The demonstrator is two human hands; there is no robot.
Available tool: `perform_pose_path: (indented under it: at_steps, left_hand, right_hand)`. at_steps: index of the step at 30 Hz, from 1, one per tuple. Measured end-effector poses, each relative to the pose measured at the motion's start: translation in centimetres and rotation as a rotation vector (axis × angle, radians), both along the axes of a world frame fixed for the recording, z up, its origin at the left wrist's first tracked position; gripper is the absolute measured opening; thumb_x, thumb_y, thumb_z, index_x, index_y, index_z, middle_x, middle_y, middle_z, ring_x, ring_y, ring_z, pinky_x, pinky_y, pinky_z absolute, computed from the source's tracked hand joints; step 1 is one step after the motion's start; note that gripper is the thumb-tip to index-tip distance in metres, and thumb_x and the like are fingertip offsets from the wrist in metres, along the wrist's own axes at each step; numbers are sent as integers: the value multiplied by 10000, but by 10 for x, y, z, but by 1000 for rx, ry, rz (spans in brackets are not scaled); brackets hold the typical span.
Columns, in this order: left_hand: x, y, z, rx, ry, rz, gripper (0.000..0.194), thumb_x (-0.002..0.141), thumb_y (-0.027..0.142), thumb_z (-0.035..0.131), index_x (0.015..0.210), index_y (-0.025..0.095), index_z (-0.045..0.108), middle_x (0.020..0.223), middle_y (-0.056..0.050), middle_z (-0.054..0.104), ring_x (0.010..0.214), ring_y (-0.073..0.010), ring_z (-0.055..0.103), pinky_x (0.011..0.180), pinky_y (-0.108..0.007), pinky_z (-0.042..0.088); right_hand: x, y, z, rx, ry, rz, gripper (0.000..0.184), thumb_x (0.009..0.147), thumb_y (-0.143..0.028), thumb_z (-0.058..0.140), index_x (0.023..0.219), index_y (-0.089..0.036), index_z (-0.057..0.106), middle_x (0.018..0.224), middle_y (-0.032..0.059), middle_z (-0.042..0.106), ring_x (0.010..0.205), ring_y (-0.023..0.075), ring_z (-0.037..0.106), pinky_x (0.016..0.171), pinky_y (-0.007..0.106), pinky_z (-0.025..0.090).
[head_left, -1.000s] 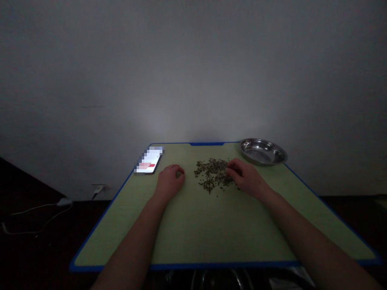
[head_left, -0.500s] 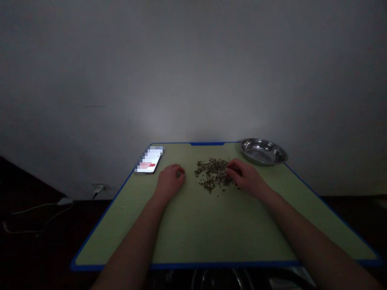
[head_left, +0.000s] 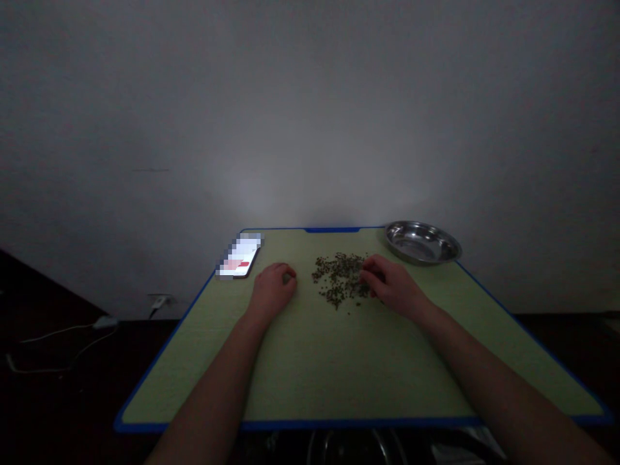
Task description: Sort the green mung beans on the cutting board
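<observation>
A loose pile of small dark beans [head_left: 339, 283] lies on the far middle of a green table [head_left: 310, 368] with a blue rim. My right hand [head_left: 391, 284] rests at the pile's right edge, its fingers curled and pinched among the beans. My left hand [head_left: 272, 289] lies on the bare table left of the pile, fingers curled in a loose fist. What the fist holds, if anything, is hidden. A shallow steel dish [head_left: 421, 243] stands at the far right corner, just beyond my right hand.
A lit phone [head_left: 239, 257] lies at the table's far left corner. A plain wall rises right behind the table. On the dark floor to the left lie a white cable and a plug [head_left: 101, 323].
Almost nothing has moved. My right fingers have shifted a little among the beans, and the view has drifted slightly.
</observation>
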State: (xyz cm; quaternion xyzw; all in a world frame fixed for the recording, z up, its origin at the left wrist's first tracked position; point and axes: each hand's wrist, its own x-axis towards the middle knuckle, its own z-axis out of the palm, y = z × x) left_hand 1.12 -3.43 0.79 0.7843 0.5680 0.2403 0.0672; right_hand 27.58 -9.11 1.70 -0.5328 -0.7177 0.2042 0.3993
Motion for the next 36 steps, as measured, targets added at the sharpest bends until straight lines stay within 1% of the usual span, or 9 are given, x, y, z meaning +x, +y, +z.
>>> perform_pose_path:
  at_steps: [3,12,20,24,29,33,36]
  left_hand:
    - [0,0,0,0,0,-2,209,755,214,485,857,187,665,1070,-79,664,1052,-226,577,972,-369,417]
    - [0,0,0,-5,13,-3,217,750,207,482,861,182,667,1052,-82,668,1037,-226,585,969,-367,421]
    - [1,0,2,-6,12,7,217,748,211,479,851,184,668,1052,-85,667,1047,-236,582,967,-377,423]
    - [1,0,1,-5,13,3,218,743,214,482,856,187,666,1055,-82,666,1056,-234,579,980,-379,417]
    - [1,-1,2,-10,19,10,214,747,216,481,852,193,667,1047,-77,668,1050,-228,582,979,-372,420]
    - [1,-1,2,-1,18,5,213,755,223,480,855,193,667,1056,-77,667,1052,-230,581,978,-376,421]
    - [0,-1,2,3,13,4,210,753,217,483,854,197,666,1066,-73,666,1057,-225,579,981,-368,419]
  right_hand:
    - [0,-1,0,-12,10,20,113,854,-319,509,834,-208,514,689,18,654,496,130,553,483,257,412]
    - [0,0,-1,8,7,-27,127,854,-327,509,847,-201,520,724,30,664,520,135,563,498,262,415]
    - [-2,-2,2,1,4,21,109,852,-313,517,835,-205,520,674,11,637,509,135,562,495,260,420]
    - [-1,-2,2,-4,34,4,129,858,-330,508,840,-203,517,699,18,645,500,129,557,481,257,415]
    - [-1,-3,3,-15,-6,6,117,852,-312,518,813,-202,513,659,5,624,488,122,547,464,245,406]
    - [-2,-4,4,-31,8,50,101,856,-299,516,823,-203,511,673,8,634,492,117,550,465,240,416]
    - [-1,-4,4,-41,49,39,101,857,-303,511,834,-205,509,699,17,652,494,119,556,460,240,422]
